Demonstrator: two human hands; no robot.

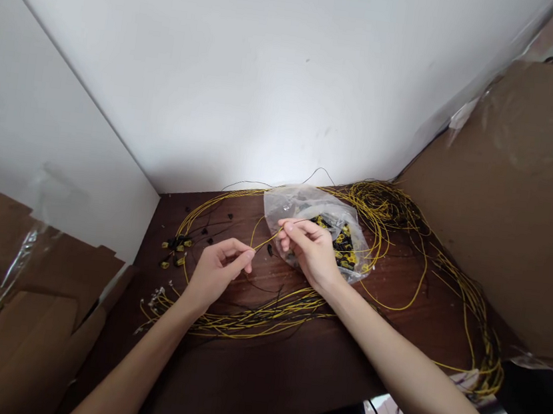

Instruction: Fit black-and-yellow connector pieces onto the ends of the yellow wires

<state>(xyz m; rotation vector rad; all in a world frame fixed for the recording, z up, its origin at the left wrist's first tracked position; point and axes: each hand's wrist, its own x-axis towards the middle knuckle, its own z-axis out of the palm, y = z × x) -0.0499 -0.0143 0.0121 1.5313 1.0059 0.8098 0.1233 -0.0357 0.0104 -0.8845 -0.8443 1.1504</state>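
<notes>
My left hand point(221, 269) pinches a thin yellow and black wire point(266, 241) between thumb and fingers. Up and to the right, my right hand point(309, 246) pinches the same wire, which runs taut between the two hands. Behind my right hand lies an open clear plastic bag point(282, 201) with many small black and yellow connectors point(347, 246) in it. A bundle of yellow and black wires point(252, 321) lies below my hands, with bare metal-looking ends at its left. More connectors point(178, 245) on wires rest left of my left hand.
Coiled wires point(388, 204) lie at the back right of the dark brown table point(255, 379) and trail down its right side. Cardboard boxes stand at the left point(16, 316) and right point(520, 196). A white wall point(272, 79) rises behind.
</notes>
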